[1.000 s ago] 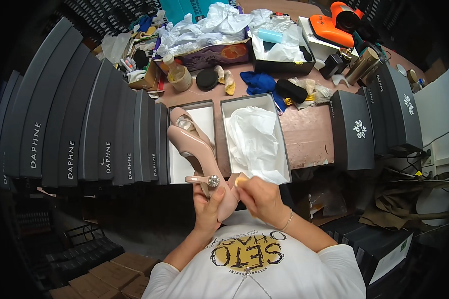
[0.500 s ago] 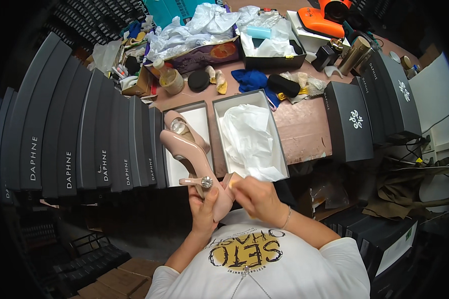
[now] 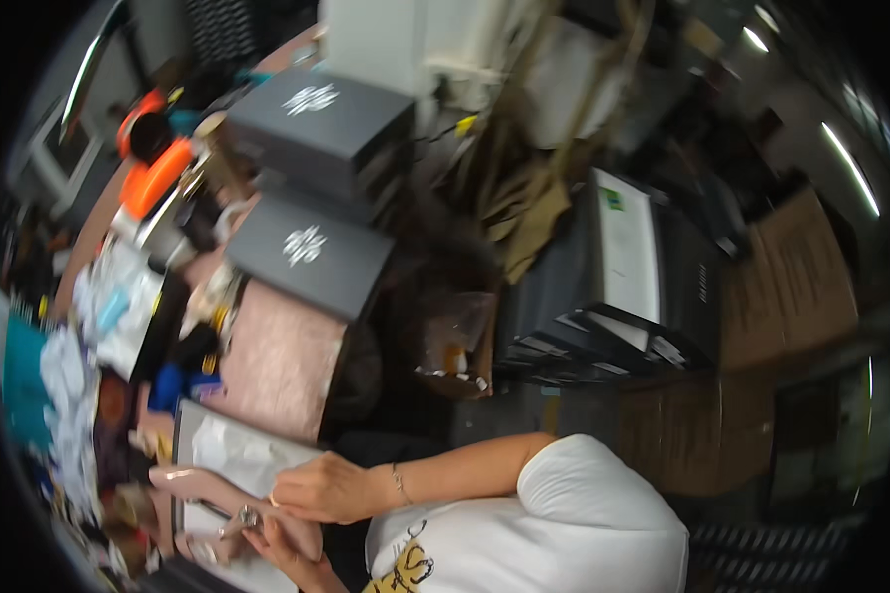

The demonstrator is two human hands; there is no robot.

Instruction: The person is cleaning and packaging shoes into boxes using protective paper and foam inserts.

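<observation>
Clasping the pink shoe [image 3: 222,491] beneath its jewelled heel ornament [image 3: 250,517], the left hand [image 3: 285,555] was clamped on it. The right hand [image 3: 324,489] met the shoe's edge with its fingers bunched together; blur hid whether anything was pinched between them. The shoe lay aslant in the grasp, raised over the near ends of the open boxes. Below it, a second shoe [image 3: 204,547] lay in one box, and white tissue [image 3: 235,447] filled the open box [image 3: 190,425] beside that.

A slack left grip could have let the smooth, glossy shoe slip onto its mate or off the tabletop [image 3: 277,366]; hard pressure from the right hand might have scuffed the finish or twisted the heel. Looking aside from the work, as the tilted view suggested, would have made either slip likelier.

As for writing, white script marked two dark grey boxes, a nearer one [image 3: 302,259] and a farther one [image 3: 311,109], both too smeared to read. A stack of dark boxes [image 3: 574,321] included a pale panel [image 3: 628,267] with a green patch, its small print lost. Faint dark printing covered a brown carton [image 3: 796,282], and dark lettering over yellow showed partly on the white shirt [image 3: 564,524].
</observation>
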